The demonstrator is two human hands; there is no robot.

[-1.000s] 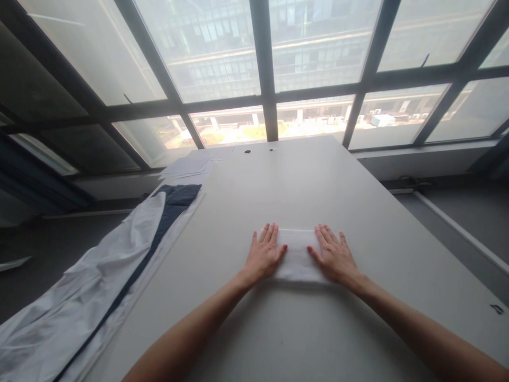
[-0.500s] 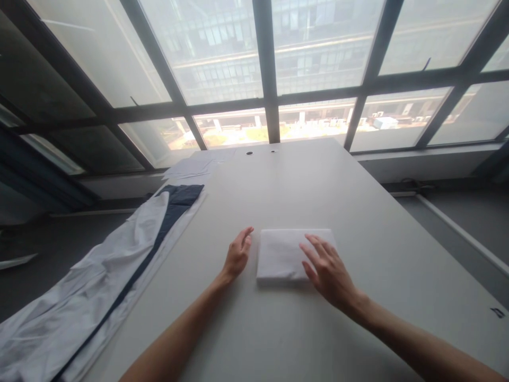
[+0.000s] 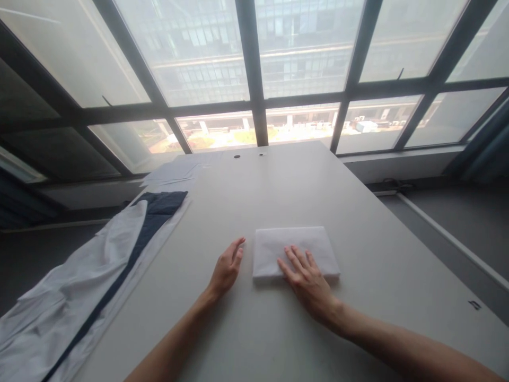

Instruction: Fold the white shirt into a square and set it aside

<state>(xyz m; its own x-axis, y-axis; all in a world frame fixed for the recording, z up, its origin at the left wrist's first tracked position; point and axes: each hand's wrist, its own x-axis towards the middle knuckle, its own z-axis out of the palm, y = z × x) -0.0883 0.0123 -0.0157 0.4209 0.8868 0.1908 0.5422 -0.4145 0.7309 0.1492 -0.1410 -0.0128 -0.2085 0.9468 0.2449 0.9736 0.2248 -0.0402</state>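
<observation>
A flat white rectangular bundle (image 3: 266, 249), which looks like folded cloth or a wrapped packet, lies on the white table (image 3: 274, 191) in front of me. Across its near half rests my right hand (image 3: 308, 278), palm down with the fingers spread. My left hand (image 3: 227, 268) is just left of the bundle, apart from it. Its fingers are loosely curved, the thumb stands off from them, and nothing shows in it.
White fabric (image 3: 99, 260) and dark navy fabric (image 3: 159, 212) lie along the table's left side and hang over the edge. Thin white sheets (image 3: 173, 172) are at the far left corner. Beyond the table are large windows (image 3: 298, 53). A small dark mark (image 3: 474, 304) sits near the right edge.
My right hand has moved left and toward me across the bundle and now lies flatter on it. My left hand stays beside the bundle. The camera view has shifted slightly.
</observation>
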